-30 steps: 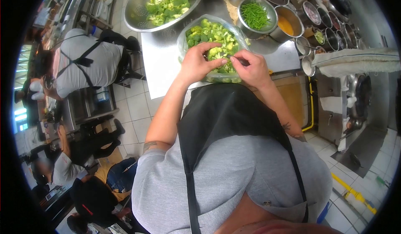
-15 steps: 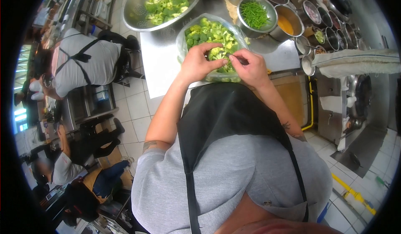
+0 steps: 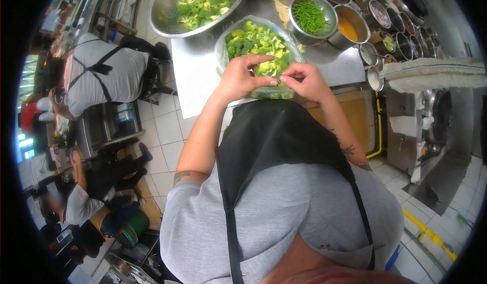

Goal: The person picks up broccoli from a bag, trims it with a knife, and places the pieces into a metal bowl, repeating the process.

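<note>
A clear plastic bag (image 3: 221, 56) full of cut broccoli (image 3: 253, 40) stands at the near edge of the white table. Over its left near side, my left hand (image 3: 246, 76) has thumb and index finger spread around a pale green floret (image 3: 269, 68). My right hand (image 3: 304, 81) is at the bag's right near side, its thumb and index finger pinched together on something too small to make out. A perforated metal colander (image 3: 162, 18) behind the bag on the left holds more broccoli.
A bowl (image 3: 332, 18) of chopped green vegetable and a pot (image 3: 362, 30) of orange liquid stand right of the bag. More metal containers line the back right. A towel (image 3: 431, 74) hangs at right. People (image 3: 109, 71) work at the left counter.
My right hand's fingertips have shifted slightly, while my left hand is nearly unchanged. At the lower left, people have moved and a green container has come into view.
</note>
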Action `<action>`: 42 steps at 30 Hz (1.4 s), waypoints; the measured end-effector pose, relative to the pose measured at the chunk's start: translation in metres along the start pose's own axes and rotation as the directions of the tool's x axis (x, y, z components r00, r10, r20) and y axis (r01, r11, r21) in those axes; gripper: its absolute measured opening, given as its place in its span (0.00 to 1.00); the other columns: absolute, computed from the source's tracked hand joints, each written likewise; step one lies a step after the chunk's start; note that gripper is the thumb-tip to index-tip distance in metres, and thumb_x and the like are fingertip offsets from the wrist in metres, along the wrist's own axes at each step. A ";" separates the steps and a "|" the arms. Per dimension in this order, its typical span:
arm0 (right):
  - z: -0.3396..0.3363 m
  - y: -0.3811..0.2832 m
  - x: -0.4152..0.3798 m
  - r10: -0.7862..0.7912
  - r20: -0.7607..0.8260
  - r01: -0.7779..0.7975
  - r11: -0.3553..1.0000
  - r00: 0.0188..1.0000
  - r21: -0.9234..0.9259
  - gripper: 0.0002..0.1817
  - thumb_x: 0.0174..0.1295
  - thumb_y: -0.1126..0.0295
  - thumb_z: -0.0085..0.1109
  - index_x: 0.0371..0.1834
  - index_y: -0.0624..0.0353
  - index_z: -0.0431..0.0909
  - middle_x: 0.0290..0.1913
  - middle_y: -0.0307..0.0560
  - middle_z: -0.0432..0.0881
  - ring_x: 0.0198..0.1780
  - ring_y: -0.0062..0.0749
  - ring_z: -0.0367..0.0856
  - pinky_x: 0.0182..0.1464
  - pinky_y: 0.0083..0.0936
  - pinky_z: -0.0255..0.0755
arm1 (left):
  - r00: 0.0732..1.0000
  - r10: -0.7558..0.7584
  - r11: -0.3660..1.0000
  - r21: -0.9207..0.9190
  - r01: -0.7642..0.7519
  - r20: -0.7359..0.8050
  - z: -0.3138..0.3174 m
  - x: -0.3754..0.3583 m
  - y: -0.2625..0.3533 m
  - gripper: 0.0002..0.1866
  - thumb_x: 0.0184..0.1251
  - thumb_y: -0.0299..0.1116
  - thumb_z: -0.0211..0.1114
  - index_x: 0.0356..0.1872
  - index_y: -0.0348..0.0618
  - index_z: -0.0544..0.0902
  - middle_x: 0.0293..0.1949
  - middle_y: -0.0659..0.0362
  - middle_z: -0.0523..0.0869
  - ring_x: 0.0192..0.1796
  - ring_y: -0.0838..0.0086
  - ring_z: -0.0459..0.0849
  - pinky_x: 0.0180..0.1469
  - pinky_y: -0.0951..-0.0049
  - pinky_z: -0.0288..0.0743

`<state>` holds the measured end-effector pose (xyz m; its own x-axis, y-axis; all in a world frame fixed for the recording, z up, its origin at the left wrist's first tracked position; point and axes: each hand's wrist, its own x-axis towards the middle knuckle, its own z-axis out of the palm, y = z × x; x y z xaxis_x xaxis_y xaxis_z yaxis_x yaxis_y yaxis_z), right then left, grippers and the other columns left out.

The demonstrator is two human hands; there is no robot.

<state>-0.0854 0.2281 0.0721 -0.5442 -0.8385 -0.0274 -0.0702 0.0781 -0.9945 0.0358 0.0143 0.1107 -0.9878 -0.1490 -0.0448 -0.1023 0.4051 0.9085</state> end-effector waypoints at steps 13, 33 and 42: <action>0.011 -0.003 -0.004 -0.070 -0.073 0.068 0.997 0.995 -0.031 0.03 0.70 0.77 0.69 0.39 0.66 0.84 0.36 0.37 0.88 0.39 0.12 0.82 0.40 0.16 0.76 | 0.999 -0.021 0.989 -0.144 0.016 -0.032 0.002 -0.003 -0.008 0.32 0.55 0.36 0.86 0.63 0.44 0.88 0.27 0.66 0.82 0.27 0.85 0.72 0.29 0.77 0.68; 0.011 0.017 0.013 0.110 -0.334 -0.322 0.646 0.936 -0.692 0.27 0.62 0.44 0.71 0.38 0.61 0.82 0.33 0.58 0.87 0.37 0.59 0.86 0.42 0.47 0.79 | 0.954 -0.121 0.965 -0.259 0.048 -0.273 -0.018 0.026 -0.079 0.26 0.62 0.40 0.83 0.57 0.37 0.86 0.30 0.66 0.82 0.34 0.83 0.78 0.34 0.78 0.73; 0.012 0.019 0.014 0.144 -0.323 -0.321 0.727 0.935 -0.607 0.23 0.68 0.50 0.67 0.47 0.61 0.84 0.40 0.61 0.89 0.47 0.61 0.87 0.50 0.50 0.79 | 0.749 0.139 0.975 0.222 0.011 -0.648 -0.120 0.072 -0.037 0.41 0.68 0.45 0.77 0.77 0.35 0.72 0.54 0.49 0.90 0.45 0.68 0.91 0.48 0.67 0.87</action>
<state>-0.0845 0.2119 0.0512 -0.7892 -0.5989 -0.1360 -0.3833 0.6534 -0.6528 -0.0171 -0.1194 0.1239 -0.6783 -0.6397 0.3616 -0.1366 0.5933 0.7933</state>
